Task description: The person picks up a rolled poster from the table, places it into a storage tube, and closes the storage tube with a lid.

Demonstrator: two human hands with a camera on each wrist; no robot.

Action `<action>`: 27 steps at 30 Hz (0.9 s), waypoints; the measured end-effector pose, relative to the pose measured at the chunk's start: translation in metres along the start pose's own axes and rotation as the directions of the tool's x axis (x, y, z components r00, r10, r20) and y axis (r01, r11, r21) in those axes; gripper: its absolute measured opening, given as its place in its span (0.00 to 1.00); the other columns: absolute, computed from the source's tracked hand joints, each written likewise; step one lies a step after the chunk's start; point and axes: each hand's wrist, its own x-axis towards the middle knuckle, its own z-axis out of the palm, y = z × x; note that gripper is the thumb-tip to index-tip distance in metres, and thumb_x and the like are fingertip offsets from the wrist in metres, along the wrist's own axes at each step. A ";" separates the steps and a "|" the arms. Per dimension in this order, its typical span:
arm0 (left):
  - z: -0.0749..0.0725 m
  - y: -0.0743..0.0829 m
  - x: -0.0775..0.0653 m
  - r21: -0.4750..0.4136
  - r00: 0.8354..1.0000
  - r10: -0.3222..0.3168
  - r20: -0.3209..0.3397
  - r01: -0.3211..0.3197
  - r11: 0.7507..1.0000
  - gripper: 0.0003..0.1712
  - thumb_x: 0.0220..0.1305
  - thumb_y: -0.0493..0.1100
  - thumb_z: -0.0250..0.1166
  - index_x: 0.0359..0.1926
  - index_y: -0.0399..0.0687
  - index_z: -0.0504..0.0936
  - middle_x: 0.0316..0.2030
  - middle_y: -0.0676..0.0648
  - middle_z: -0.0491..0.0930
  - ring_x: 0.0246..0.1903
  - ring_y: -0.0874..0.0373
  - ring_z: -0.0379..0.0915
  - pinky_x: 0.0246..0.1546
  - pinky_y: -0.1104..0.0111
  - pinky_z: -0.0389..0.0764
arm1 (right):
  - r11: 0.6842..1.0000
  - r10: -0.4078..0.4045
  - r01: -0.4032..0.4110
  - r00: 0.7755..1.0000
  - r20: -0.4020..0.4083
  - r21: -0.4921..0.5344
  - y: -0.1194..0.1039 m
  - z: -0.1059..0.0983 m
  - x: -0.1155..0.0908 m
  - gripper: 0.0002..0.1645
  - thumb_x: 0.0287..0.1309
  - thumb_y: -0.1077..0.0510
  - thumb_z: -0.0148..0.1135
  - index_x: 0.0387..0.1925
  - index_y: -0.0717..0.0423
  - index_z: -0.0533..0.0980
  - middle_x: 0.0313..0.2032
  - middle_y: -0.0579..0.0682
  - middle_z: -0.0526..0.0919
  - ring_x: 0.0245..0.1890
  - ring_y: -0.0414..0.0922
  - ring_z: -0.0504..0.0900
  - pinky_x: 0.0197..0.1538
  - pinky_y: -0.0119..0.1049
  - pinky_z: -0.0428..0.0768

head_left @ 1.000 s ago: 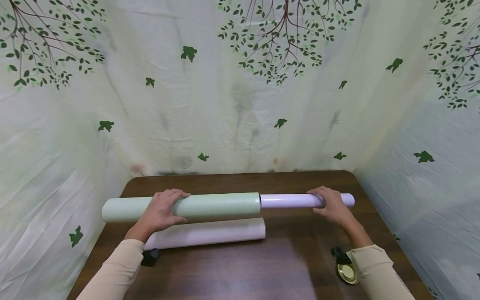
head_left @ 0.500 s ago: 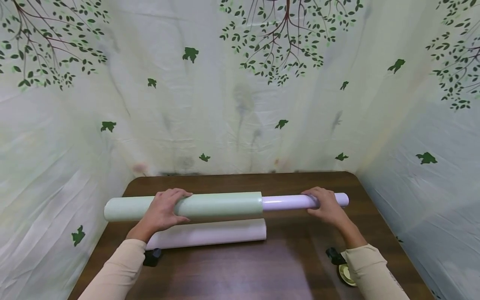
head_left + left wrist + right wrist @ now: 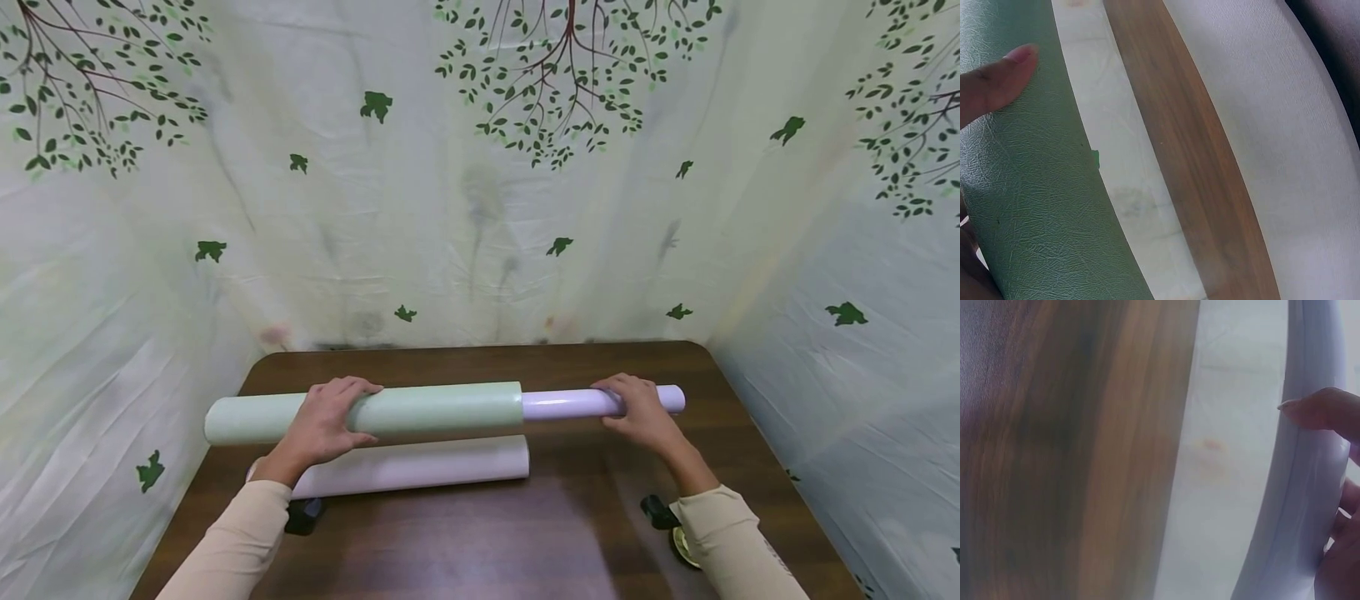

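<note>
L hand [image 3: 326, 419] fingers grip green roll [image 3: 446, 410]; R hand [image 3: 643, 415] fingers grip purple roll [image 3: 564, 405], which meets green roll's end just L of them. Prob. best: hold both in line, push gently w/o denting either.

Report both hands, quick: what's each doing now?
Left hand: holding the green roll.
Right hand: holding the thinner lilac roll.

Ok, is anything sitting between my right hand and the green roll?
No separate thing that I can see: only a stretch of the purple roll, which your right hand grips, meeting the green roll. The white roll lies nearer you, outside that line.
</note>
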 end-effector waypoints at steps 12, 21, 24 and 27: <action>0.000 0.003 -0.001 0.013 1.000 0.006 -0.006 -0.006 1.000 0.39 0.33 0.43 0.83 0.52 0.44 0.79 0.49 0.44 0.78 0.50 0.44 0.74 0.50 0.45 0.66 | 1.000 0.025 -0.025 1.000 0.016 0.012 -0.013 0.008 0.001 0.27 0.40 0.65 0.77 0.47 0.60 0.79 0.44 0.57 0.81 0.48 0.59 0.76 0.54 0.58 0.62; 0.002 0.003 -0.002 0.005 1.000 -0.003 -0.003 0.003 1.000 0.39 0.33 0.43 0.83 0.52 0.45 0.79 0.49 0.44 0.78 0.51 0.44 0.73 0.51 0.45 0.65 | 1.000 0.026 -0.027 1.000 0.009 0.002 -0.019 0.011 0.004 0.27 0.39 0.65 0.77 0.47 0.59 0.79 0.44 0.55 0.81 0.48 0.57 0.76 0.55 0.57 0.62; 0.002 0.003 -0.002 -0.001 1.000 0.000 -0.007 0.000 1.000 0.39 0.33 0.43 0.83 0.52 0.45 0.79 0.49 0.44 0.79 0.51 0.44 0.73 0.50 0.45 0.65 | 1.000 0.021 -0.021 1.000 0.012 0.001 -0.021 0.013 0.004 0.27 0.39 0.66 0.77 0.47 0.59 0.79 0.44 0.55 0.81 0.48 0.57 0.77 0.54 0.56 0.62; 0.002 0.004 -0.002 -0.004 1.000 0.007 -0.014 -0.007 1.000 0.39 0.33 0.43 0.83 0.52 0.45 0.79 0.49 0.44 0.79 0.51 0.44 0.74 0.50 0.45 0.66 | 1.000 0.003 -0.003 1.000 0.005 0.009 -0.024 0.015 0.005 0.27 0.39 0.67 0.77 0.46 0.59 0.79 0.43 0.56 0.81 0.47 0.58 0.77 0.53 0.57 0.63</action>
